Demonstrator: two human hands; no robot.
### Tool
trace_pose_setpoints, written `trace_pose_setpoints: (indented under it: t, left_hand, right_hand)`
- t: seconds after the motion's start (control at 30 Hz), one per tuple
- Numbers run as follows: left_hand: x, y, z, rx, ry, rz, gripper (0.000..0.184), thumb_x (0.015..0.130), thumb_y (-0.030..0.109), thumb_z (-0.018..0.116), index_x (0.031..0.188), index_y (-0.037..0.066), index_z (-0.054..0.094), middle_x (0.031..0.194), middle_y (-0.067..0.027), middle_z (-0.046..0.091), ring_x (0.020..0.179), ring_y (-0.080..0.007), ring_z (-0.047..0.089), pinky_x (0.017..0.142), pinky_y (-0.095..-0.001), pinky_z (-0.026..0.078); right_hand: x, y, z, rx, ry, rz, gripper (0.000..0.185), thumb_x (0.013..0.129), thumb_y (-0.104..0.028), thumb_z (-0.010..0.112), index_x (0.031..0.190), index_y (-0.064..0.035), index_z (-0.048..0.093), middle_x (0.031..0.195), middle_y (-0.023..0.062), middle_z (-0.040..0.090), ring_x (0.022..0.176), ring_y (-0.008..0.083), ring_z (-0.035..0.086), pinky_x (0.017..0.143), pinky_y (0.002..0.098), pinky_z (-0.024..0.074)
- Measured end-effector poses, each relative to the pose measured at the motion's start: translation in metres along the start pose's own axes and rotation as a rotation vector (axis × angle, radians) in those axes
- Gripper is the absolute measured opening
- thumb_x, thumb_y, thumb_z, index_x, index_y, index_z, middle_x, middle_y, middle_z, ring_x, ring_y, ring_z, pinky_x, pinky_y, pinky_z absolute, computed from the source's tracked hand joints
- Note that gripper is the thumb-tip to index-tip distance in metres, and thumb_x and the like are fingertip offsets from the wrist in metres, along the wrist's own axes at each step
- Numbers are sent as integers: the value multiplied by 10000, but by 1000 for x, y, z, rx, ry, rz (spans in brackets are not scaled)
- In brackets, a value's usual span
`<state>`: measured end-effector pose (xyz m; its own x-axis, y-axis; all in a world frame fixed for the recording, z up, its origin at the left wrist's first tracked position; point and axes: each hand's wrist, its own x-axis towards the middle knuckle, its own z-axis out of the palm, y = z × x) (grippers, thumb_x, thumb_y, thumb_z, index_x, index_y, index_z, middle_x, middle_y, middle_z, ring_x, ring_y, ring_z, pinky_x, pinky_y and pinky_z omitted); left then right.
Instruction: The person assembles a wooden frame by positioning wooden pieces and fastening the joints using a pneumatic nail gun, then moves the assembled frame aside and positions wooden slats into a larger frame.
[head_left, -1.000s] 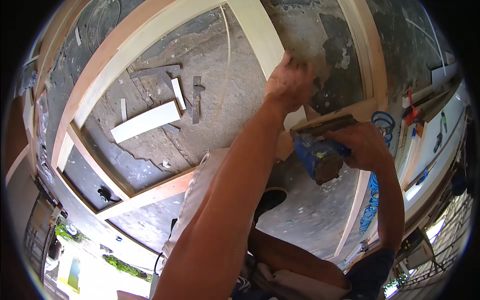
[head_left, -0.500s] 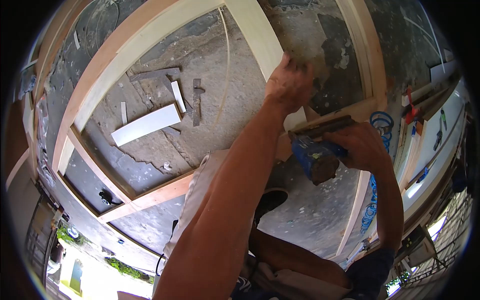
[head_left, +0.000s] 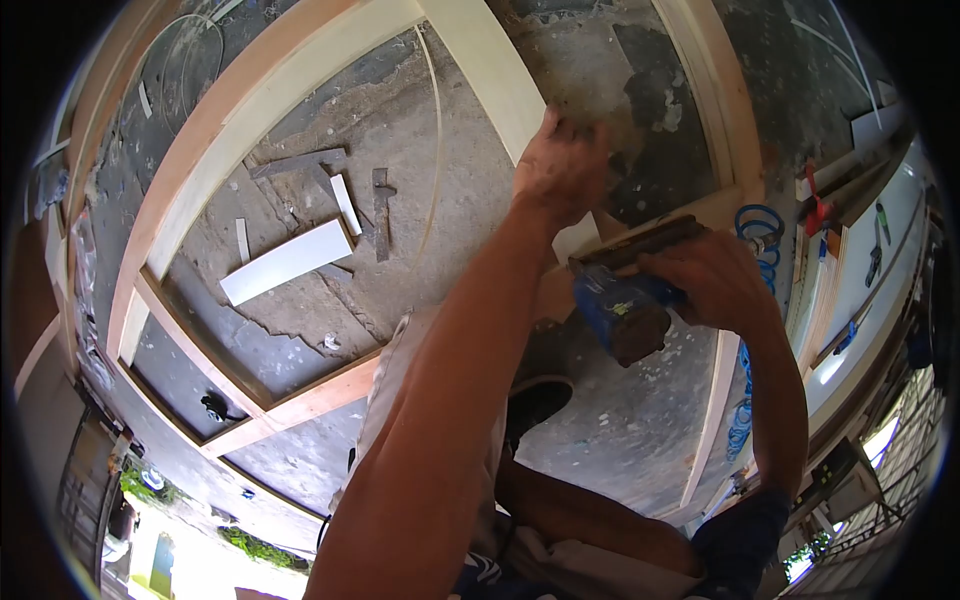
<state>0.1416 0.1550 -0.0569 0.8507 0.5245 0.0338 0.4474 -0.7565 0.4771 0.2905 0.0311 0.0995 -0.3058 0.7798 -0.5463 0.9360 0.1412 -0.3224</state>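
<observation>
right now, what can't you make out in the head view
All in the head view:
- Blue power tool: its grip is covered by the right hand.
- Coiled blue hose: the right forearm hides part, so any link to the tool is unclear.
- Left hand: fingers blurred, their hold unclear.
- Wooden frame: cut off by the top edge.

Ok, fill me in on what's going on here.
A person is working over a large wooden frame on the floor. Their left hand is on the pale board that runs across it; their right hand holds a blue handheld tool close to that board's near end. White pieces lie inside the frame.
</observation>
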Motion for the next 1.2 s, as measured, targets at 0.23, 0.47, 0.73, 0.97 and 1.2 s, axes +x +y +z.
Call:
trace_pose_setpoints:
  t: [0.23, 0.47, 0.73, 0.97, 1.2]
  left_hand:
    - [-1, 0, 2, 37, 6, 11, 211, 862, 155, 545, 1024, 21, 556, 798, -172, 696, 949, -302, 653, 1077, -419, 321]
    - [-1, 0, 3, 47, 25, 16, 228, 856, 163, 555, 1034, 21, 562, 787, -181, 697, 949, -306, 650, 1073, -421, 323]
    - [-1, -1, 3, 58, 31, 12, 224, 865, 177, 561, 1035, 31, 557, 781, -179, 694, 963, -308, 639, 1067, -412, 317]
    - [0, 0, 1, 51, -20, 2, 236, 876, 193, 561, 1051, 34, 559, 792, -174, 699, 971, -299, 638, 1068, -410, 311]
    - [0, 1, -1, 63, -78, -8, 333, 900, 215, 549, 1158, 6, 563, 839, -176, 711, 1014, -294, 632, 1080, -413, 300]
  right_hand:
    - [-29, 21, 4, 53, 42, 119, 593, 552, -65, 827, 1122, -175, 707, 869, 37, 725, 836, 262, 702, 705, 408, 540]
    - [-28, 21, 10, 79, 106, 75, 604, 518, -64, 849, 1103, -134, 717, 840, 60, 725, 770, 287, 705, 683, 420, 537]
    - [-23, 18, 4, 64, 73, 73, 603, 505, -69, 857, 1090, -130, 724, 871, 66, 736, 803, 282, 712, 700, 405, 547]
    - [-22, 20, 6, 80, 66, 71, 628, 467, -38, 826, 1084, -104, 729, 905, 89, 743, 798, 306, 704, 679, 409, 527]
    - [-24, 21, 9, 74, 78, 77, 606, 473, -38, 824, 1069, -101, 732, 921, 84, 747, 813, 306, 707, 694, 410, 532]
